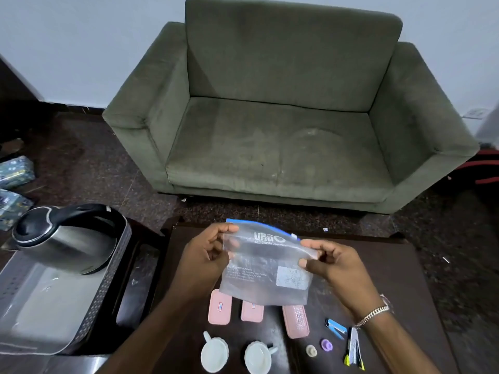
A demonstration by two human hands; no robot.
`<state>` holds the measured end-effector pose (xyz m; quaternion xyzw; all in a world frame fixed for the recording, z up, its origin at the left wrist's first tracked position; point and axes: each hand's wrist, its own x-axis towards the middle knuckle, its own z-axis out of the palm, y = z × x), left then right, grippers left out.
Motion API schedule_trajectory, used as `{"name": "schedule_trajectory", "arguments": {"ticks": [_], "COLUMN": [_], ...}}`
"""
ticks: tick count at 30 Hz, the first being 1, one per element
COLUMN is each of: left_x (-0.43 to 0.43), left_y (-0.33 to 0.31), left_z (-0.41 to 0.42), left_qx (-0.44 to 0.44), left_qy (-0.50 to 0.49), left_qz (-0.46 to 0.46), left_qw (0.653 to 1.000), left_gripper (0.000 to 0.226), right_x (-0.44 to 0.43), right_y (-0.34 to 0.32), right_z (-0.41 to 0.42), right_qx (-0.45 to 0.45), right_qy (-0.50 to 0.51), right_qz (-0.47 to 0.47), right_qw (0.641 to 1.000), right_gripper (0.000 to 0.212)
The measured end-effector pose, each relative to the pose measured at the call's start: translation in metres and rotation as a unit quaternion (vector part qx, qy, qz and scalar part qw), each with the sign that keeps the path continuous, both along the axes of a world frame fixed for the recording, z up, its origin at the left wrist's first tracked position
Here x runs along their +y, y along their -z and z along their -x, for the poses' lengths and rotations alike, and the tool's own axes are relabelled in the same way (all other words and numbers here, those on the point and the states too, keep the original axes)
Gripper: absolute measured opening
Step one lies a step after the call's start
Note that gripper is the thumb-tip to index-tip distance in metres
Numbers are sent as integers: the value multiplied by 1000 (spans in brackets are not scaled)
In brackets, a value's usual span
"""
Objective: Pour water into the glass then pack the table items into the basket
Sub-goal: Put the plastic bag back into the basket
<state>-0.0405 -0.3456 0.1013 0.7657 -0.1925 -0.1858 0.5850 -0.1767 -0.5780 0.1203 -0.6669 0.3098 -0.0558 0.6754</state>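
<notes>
A dark table [391, 265] is placed before a green sofa [283, 130]. Above it, a clear zip bag [266, 271] is pinched by the left hand [208, 255] and right hand [334, 263].

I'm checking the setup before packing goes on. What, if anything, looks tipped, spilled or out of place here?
The electric kettle lies tilted on its side in the perforated basket, not upright. No spill is visible. On the table the pink cases, small cups and stapler lie in orderly rows.
</notes>
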Motion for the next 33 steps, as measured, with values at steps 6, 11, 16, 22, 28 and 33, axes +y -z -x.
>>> {"name": "schedule_trajectory", "arguments": {"ticks": [6,11,16,22,28,33], "left_x": [4,16,49,117,216,298], "left_y": [0,3,5,12,13,13], "left_z": [0,-7,-16,-11,-16,-42], "left_qx": [-24,-75,17,152,70,43], "left_qy": [-26,-49,-57,-44,-107,-124], "left_qz": [-20,-67,-17,60,-120,-198], "left_qw": [999,994,998,986,985,971], "left_gripper": [35,13,26,54,24,53], "right_x": [7,16,47,101,194,280], "right_y": [-3,-8,2,35,64,80], "right_z": [-2,-11,-31,-56,-86,-111], "right_qx": [29,-40,-100,-80,-58,-8], "right_qy": [-49,-112,-112,-16,-93,-237], "right_qz": [243,204,99,22,21,-20], "right_qw": [968,972,984,996,994,971], "right_gripper": [18,17,17,42,21,34]}}
